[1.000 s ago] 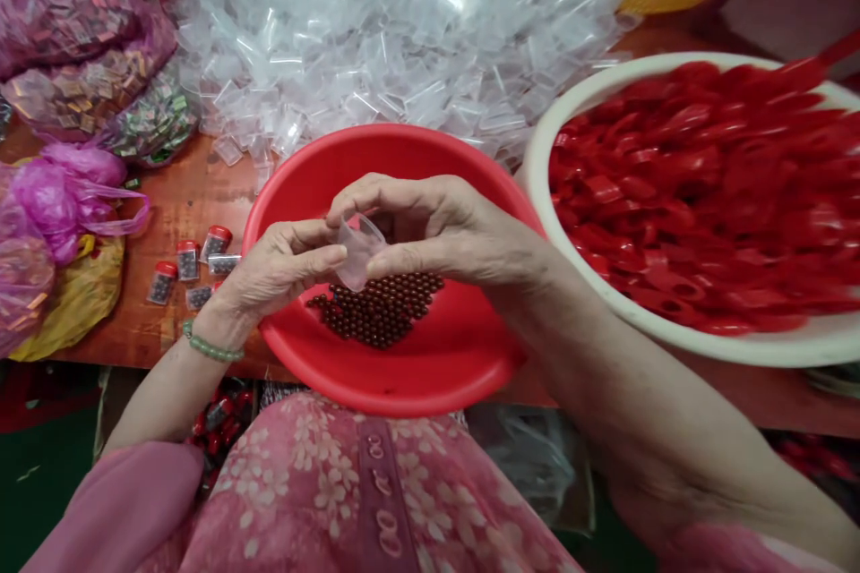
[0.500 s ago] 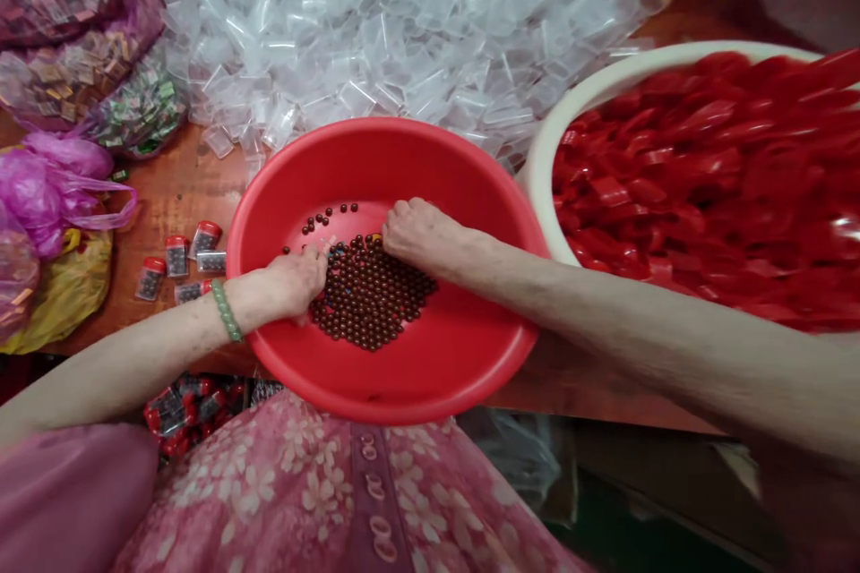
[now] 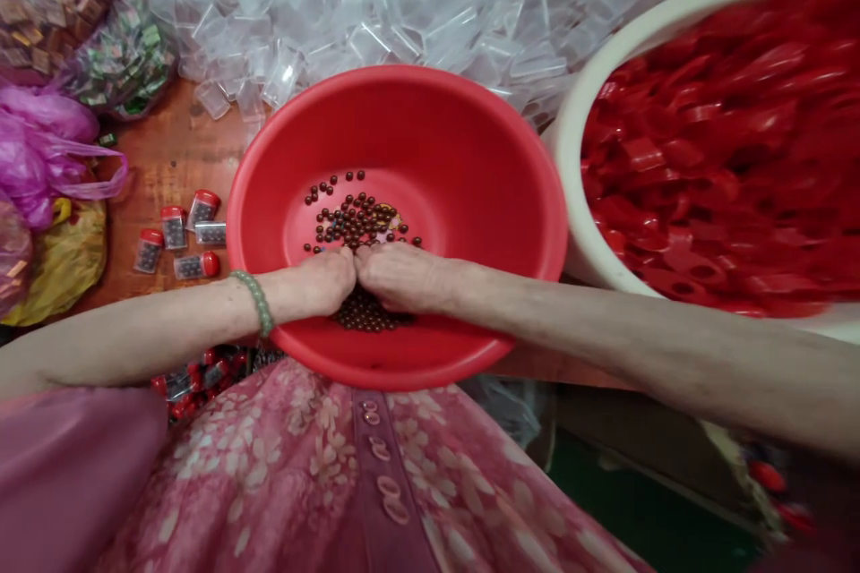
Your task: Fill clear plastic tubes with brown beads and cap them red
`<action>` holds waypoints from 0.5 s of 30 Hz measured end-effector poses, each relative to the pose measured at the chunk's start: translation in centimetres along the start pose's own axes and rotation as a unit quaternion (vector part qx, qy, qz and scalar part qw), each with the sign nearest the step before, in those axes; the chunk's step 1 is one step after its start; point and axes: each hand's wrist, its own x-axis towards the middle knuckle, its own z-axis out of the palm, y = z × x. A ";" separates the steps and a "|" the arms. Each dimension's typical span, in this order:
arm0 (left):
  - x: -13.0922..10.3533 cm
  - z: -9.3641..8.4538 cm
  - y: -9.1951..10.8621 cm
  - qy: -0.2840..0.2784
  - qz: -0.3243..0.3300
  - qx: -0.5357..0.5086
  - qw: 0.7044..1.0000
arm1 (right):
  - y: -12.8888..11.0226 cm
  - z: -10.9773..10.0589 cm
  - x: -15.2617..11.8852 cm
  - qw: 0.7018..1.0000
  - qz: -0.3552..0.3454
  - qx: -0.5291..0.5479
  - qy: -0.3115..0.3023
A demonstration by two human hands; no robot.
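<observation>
A red plastic basin (image 3: 470,152) stands in front of me with many small shiny brown balls (image 3: 359,219) on its bottom. My left hand (image 3: 326,282), with a green bead bracelet (image 3: 253,300) at the wrist, is closed low over the balls. Its knuckles meet those of my right hand (image 3: 399,276), which is closed too. Whatever the fingers hold is hidden between the two hands. Among the balls, just beyond the hands, a small yellowish piece (image 3: 388,213) shows. Part of the pile lies under the hands and out of sight.
Clear plastic cases (image 3: 376,27) are heaped behind the basin. At right, a white tub (image 3: 578,161) is full of red plastic parts (image 3: 705,161). Several small red-capped containers (image 3: 173,226) lie on the wooden table (image 3: 161,143) at left, near filled plastic bags (image 3: 47,152).
My right hand has come left and nearer to me, and my left hand has moved slightly right, so they now meet over the balls. The pile has been spread, with balls scattered beyond the hands.
</observation>
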 end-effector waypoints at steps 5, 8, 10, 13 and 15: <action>0.4 -2.2 -0.2 -0.017 -0.074 -0.097 0.992 | 1.2 -1.2 1.2 0.990 0.086 0.115 0.008; -0.8 -3.4 -1.0 0.032 -0.073 -0.137 0.987 | 1.7 -2.3 1.4 0.976 0.119 0.175 0.052; -2.2 -4.0 -1.7 0.079 -0.039 -0.199 0.976 | 1.9 -3.0 1.1 0.967 0.131 0.200 0.089; -4.4 -4.4 -2.5 0.139 0.040 -0.371 0.917 | 2.0 -3.7 0.2 0.940 0.115 0.275 0.168; -5.6 -4.4 -2.7 0.149 0.073 -0.464 0.870 | 1.9 -3.8 -0.3 0.899 0.075 0.361 0.234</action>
